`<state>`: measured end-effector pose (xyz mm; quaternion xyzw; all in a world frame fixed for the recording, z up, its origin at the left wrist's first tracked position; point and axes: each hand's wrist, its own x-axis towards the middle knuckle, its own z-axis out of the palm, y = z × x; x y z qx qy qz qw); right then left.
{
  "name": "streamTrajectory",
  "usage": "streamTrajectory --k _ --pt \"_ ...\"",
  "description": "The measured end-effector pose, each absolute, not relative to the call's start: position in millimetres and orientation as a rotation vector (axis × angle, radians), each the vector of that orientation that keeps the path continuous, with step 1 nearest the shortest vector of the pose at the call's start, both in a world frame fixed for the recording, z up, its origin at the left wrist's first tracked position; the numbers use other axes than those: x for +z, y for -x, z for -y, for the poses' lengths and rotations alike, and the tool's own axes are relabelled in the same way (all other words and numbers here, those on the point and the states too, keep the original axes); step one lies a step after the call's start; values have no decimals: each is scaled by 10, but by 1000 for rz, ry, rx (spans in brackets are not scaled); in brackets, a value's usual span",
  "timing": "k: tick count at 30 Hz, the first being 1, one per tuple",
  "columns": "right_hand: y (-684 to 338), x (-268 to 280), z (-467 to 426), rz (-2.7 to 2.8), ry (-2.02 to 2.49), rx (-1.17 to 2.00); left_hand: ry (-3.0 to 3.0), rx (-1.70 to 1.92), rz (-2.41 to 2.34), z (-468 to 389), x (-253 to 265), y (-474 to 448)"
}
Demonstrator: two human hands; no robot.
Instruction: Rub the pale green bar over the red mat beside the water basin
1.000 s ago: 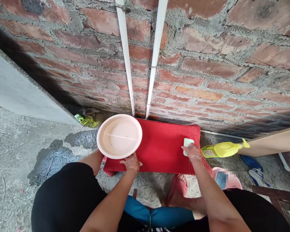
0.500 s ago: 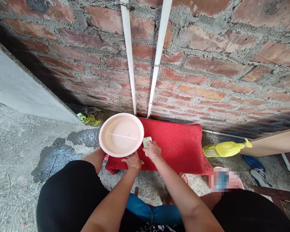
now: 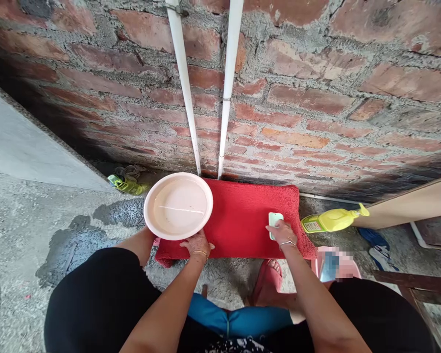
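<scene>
A red towel-like cloth (image 3: 242, 211) covers a low bench in front of me. At its left end stands a pale pink basin (image 3: 150, 211) with shallow clear water in it. My left hand (image 3: 197, 244) lies open at the basin's near side, thumb spread to the right; its fingertips are partly hidden by the rim. Over the cloth's right part, my right hand (image 3: 284, 233) is closed around a flat, pale green rounded block (image 3: 275, 219). Its underside is hidden, and I cannot tell exactly what kind of thing it is.
A yellow pump bottle (image 3: 330, 220) stands off the cloth's right end, above a pink tub (image 3: 355, 264). Another yellow-green bottle (image 3: 127, 186) is left of the basin. Two white pipes (image 3: 226, 108) run down the brick wall (image 3: 297, 98). The left floor has a wet patch (image 3: 73, 250).
My right hand has moved right across the red cloth with the pale green block, from beside the basin toward the right end. My left hand stays by the basin. The view has shifted slightly.
</scene>
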<state>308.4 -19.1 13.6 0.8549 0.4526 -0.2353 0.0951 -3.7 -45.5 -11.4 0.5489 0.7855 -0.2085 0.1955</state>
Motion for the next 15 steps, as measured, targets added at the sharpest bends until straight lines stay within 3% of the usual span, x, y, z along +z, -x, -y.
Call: streamTrajectory --k 6,15 --pt "-3152 230 316 -1205 -2641 -654 -1527 -624 -2206 443 -128 25" --pt "-1143 124 153 -2041 -2096 -779 -1503 -590 -2214 437 -126 40"
